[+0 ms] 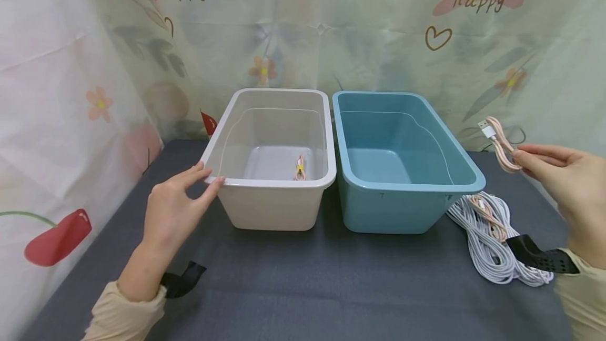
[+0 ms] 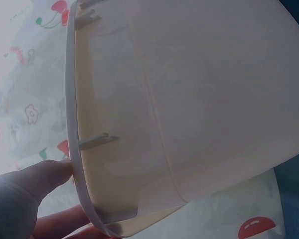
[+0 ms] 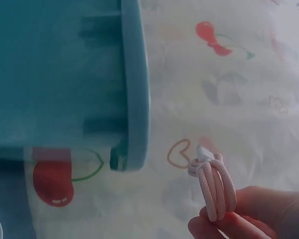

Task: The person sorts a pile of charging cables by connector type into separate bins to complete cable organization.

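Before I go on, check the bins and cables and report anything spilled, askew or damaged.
Nothing stands out: the beige bin and blue bin stand upright, the pink cable in the right hand is coiled, and the white cables beside the blue bin lie in loops. No damage or spill shows.

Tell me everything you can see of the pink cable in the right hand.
The pink cable looks fabric-braided and is wound into a slim looped bundle. Its white USB plug, metal-tipped, sticks out near the top. The right hand pinches the bundle's lower end, holding it tilted in midair, right of the blue bin and apart from it.
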Action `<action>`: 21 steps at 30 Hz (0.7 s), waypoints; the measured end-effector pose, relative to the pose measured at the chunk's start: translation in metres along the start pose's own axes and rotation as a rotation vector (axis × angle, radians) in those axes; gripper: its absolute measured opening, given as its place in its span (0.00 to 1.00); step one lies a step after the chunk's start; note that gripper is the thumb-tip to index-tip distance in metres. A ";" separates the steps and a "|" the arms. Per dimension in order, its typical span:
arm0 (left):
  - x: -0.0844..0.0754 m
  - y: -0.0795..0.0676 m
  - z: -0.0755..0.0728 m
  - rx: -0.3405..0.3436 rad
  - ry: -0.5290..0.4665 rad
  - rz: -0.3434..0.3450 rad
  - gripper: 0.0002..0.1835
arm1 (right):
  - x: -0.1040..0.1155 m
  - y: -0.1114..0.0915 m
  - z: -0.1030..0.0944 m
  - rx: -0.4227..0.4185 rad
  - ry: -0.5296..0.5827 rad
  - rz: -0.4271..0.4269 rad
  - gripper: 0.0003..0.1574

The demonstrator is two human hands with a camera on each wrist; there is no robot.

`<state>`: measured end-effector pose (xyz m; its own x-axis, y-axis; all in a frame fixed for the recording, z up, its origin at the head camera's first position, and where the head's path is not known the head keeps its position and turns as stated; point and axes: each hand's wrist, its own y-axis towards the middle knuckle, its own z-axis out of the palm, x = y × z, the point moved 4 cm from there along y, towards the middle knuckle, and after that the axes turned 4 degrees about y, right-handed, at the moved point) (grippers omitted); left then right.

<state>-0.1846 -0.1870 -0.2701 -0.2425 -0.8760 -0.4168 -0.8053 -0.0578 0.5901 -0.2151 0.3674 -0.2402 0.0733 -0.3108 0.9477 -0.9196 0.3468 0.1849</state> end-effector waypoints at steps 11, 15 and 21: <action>-0.001 0.000 -0.001 -0.002 -0.007 -0.003 0.19 | 0.029 0.001 0.023 0.014 -0.069 -0.034 0.10; -0.001 0.000 -0.001 -0.002 -0.010 -0.005 0.19 | 0.037 0.002 0.030 0.027 -0.102 -0.039 0.08; -0.001 0.001 -0.001 -0.002 -0.003 -0.005 0.19 | 0.047 0.005 0.042 0.047 -0.150 -0.062 0.05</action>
<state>-0.1844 -0.1864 -0.2690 -0.2402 -0.8745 -0.4214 -0.8056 -0.0627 0.5892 -0.2320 0.3172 -0.2055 0.0748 -0.4602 0.8847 -0.9323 0.2825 0.2258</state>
